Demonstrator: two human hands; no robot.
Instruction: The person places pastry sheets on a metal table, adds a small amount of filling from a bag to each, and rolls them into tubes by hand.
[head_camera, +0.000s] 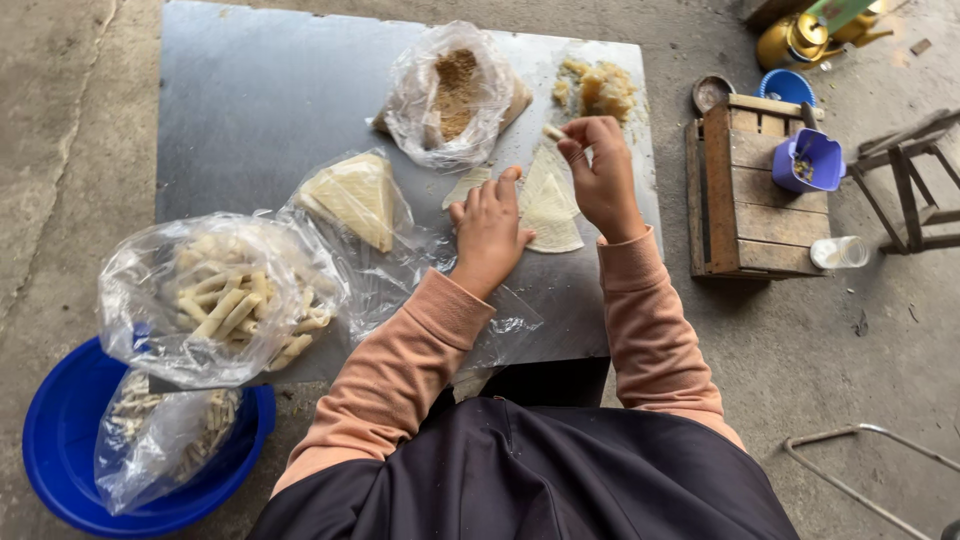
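Pale filling (553, 131) sits pinched in the right hand's (603, 172) fingertips, raised just above the wrapper (549, 205) lying on the metal sheet (250, 90). The left hand (487, 228) lies flat, fingers pressing the wrapper's edge at nine o'clock. At twelve o'clock of the right hand lies the filling heap (598, 88); at ten, an open bag of crumbs (452, 92). Risks, as I judge them: the pinch is small and could crumble and scatter; the thin wrapper could tear or slide if the left hand's press shifts.

The blue basin (60, 440) is cut off by the bottom edge.
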